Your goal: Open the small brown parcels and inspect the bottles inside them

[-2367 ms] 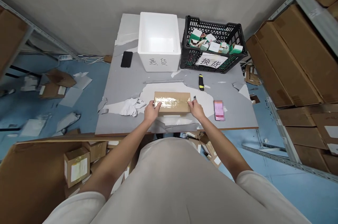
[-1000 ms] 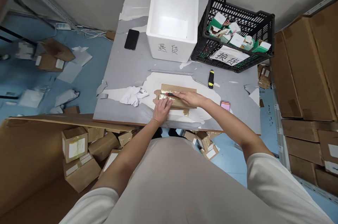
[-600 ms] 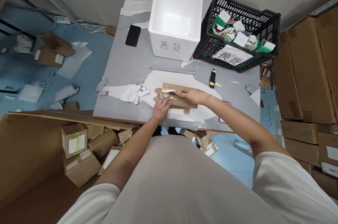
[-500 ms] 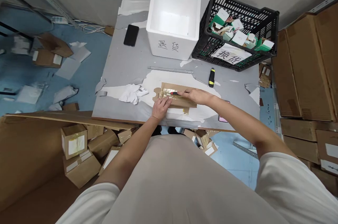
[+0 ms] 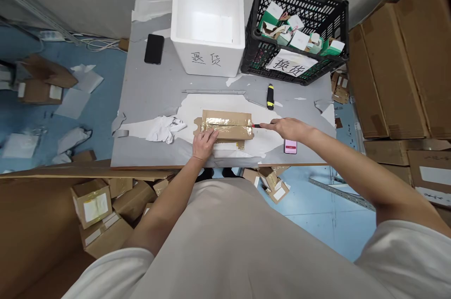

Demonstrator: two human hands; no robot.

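A flat cardboard box point(image 5: 230, 118) with clear tape lies near the table's front edge, a dark line running lengthwise through the tape. My left hand point(image 5: 203, 144) presses on its front left part, fingers laid out over the cardboard. At the box's right end, my right hand point(image 5: 289, 129) grips a red-and-black box cutter point(image 5: 257, 126), the index finger stretched along it. The cutter's tip is at or just beyond the box's right edge; the blade is too small to make out.
Behind stand a white foam box point(image 5: 207, 57) and a black crate point(image 5: 296, 66) holding small green-and-white boxes. A yellow-and-black cutter point(image 5: 270, 97), a dark phone point(image 5: 154, 49), a lit phone point(image 5: 291, 146) and crumpled paper point(image 5: 165, 129) lie on the table point(image 5: 141, 92). Cartons point(image 5: 93, 203) sit below left.
My right hand has drawn the box cutter rightward along the tape to the box's right end. A lengthwise line now shows in the tape. My left hand stays on the box.
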